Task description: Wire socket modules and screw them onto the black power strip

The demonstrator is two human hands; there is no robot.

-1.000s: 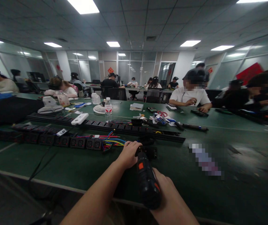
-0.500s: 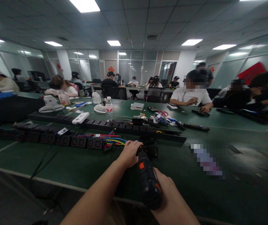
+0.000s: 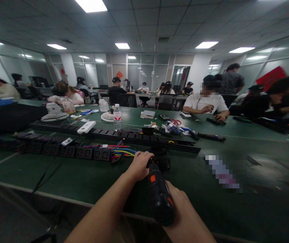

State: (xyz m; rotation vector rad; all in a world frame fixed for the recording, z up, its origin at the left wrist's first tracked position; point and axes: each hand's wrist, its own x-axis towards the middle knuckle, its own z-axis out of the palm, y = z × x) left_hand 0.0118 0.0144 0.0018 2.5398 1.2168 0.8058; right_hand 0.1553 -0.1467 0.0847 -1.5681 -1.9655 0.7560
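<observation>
My right hand (image 3: 176, 202) is wrapped round a black and orange cordless drill (image 3: 159, 195), its nose pointing away from me. The drill's tip meets a small black part (image 3: 165, 163) on the green table. My left hand (image 3: 142, 163) is closed at the left side of that spot; its fingertips are partly hidden, and it seems to steady the black part or something by it. Blue, yellow and red wires (image 3: 127, 152) end just beside my left fingers. They come out of a row of black power sockets (image 3: 85, 152) stretching off to the left.
Behind lies a long black power strip (image 3: 124, 135) with a white block (image 3: 86, 127) on it. Beyond stand a water bottle (image 3: 117, 118), white fans (image 3: 54, 113) and red-handled scissors (image 3: 176, 122). A dark tool (image 3: 211, 136) lies at right. Co-workers sit across the table.
My hands and the drill stay in nearly the same place. In the background at right, a standing person has shifted to the right.
</observation>
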